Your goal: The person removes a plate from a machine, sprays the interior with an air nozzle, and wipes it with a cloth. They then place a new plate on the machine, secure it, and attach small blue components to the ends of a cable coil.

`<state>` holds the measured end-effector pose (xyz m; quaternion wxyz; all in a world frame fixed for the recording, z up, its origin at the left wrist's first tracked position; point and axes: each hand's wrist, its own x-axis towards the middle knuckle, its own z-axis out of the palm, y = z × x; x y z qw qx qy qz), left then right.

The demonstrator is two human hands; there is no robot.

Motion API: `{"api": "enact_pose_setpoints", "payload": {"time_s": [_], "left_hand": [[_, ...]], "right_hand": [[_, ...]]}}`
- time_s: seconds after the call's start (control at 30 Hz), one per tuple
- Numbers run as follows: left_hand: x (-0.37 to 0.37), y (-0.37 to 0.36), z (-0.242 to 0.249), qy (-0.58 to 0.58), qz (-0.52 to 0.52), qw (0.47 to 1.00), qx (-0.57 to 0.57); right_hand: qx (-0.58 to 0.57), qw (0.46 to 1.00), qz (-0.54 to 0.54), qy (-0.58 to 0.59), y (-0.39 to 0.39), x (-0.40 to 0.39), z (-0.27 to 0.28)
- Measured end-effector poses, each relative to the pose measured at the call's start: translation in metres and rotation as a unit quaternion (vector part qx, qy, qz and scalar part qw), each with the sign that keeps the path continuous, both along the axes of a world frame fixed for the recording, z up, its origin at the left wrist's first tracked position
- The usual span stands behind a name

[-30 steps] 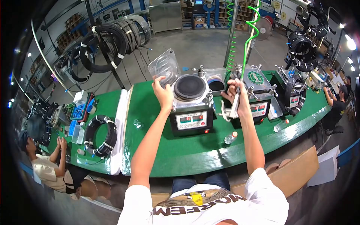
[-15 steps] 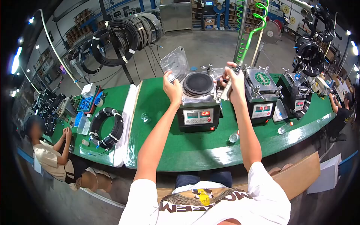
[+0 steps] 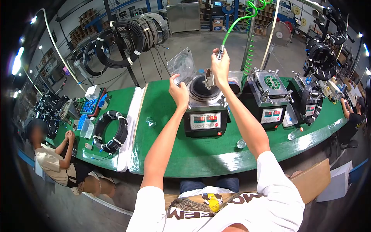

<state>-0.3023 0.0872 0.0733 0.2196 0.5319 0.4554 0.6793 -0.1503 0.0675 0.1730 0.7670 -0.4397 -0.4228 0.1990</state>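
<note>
My left hand point(image 3: 179, 92) grips the lower edge of a clear square plate point(image 3: 181, 65), tilted up behind the left side of a polishing machine point(image 3: 205, 123). In my right hand point(image 3: 220, 69) is an air blow gun point(image 3: 209, 79), its metal body hanging down over the machine's round black pad point(image 3: 199, 89). From the gun's top a green coiled air hose point(image 3: 233, 27) runs up to the right. Red and green digits are lit on the machine's front panel. My right hand partly hides the pad.
A second machine point(image 3: 266, 100) with a green-ringed plate stands to the right, a third beyond it. Small clear bottles point(image 3: 241, 144) lie on the green mat point(image 3: 174, 154). A black cable coil point(image 3: 110, 131) rests on the left table beside a seated person point(image 3: 54, 158). Another person works far right.
My right hand has moved left and up, bringing the air blow gun from the machine's right side over the black pad. The green hose swings left with it. My left hand has hardly moved.
</note>
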Motion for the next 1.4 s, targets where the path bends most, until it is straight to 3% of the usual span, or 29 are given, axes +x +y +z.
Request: {"api": "enact_pose_setpoints", "payload": {"time_s": [0.2,0.27,0.3,0.33,0.4,0.53,0.73,0.87,0.97,1.03,1.17,1.27,1.3,1.4], "left_hand": [[0.000,0.008,-0.008,0.009,0.009,0.999,0.034],[0.000,0.007,-0.006,0.012,0.010,1.000,0.027],[0.000,0.005,-0.004,0.013,0.007,1.000,0.023],[0.000,0.003,-0.001,0.013,0.004,1.000,0.018],[0.000,0.004,-0.004,0.012,0.004,1.000,0.029],[0.000,0.008,-0.008,0.012,0.015,0.998,0.056],[-0.001,0.005,-0.006,-0.008,-0.006,1.000,-0.004],[-0.004,0.003,-0.005,0.006,-0.016,0.999,-0.030],[-0.004,0.008,-0.011,0.016,-0.011,1.000,0.020],[0.000,0.006,-0.011,0.046,0.060,0.994,0.081],[0.000,-0.005,0.005,0.108,0.160,0.961,0.199],[-0.007,-0.017,0.024,0.327,0.011,0.916,0.233],[-0.006,-0.013,0.028,0.399,-0.074,0.886,0.226],[0.000,-0.012,0.034,0.554,-0.167,0.798,0.169]], "right_hand": [[-0.134,0.990,0.015,-0.041,-0.019,0.017,-0.011],[-0.135,0.990,0.003,-0.047,-0.017,0.036,-0.016],[-0.119,0.988,-0.034,-0.094,-0.020,0.044,-0.014],[-0.015,0.969,-0.130,-0.210,0.014,0.070,-0.044],[0.016,0.971,-0.153,-0.185,0.011,0.073,-0.037],[0.052,0.998,-0.020,-0.006,-0.013,0.041,-0.027],[0.077,0.987,0.109,0.094,-0.038,-0.011,-0.047],[0.158,0.981,0.030,0.107,-0.022,-0.023,-0.052],[0.121,0.987,0.038,0.099,-0.030,-0.013,-0.035],[0.088,0.993,0.021,0.076,-0.037,-0.001,-0.029],[0.137,0.986,-0.080,0.048,-0.044,0.028,-0.025],[0.148,0.985,-0.083,0.043,-0.049,0.052,-0.030],[0.157,0.982,-0.068,0.074,-0.057,0.050,-0.024],[0.152,0.984,-0.051,0.080,-0.066,0.058,-0.024]]}}
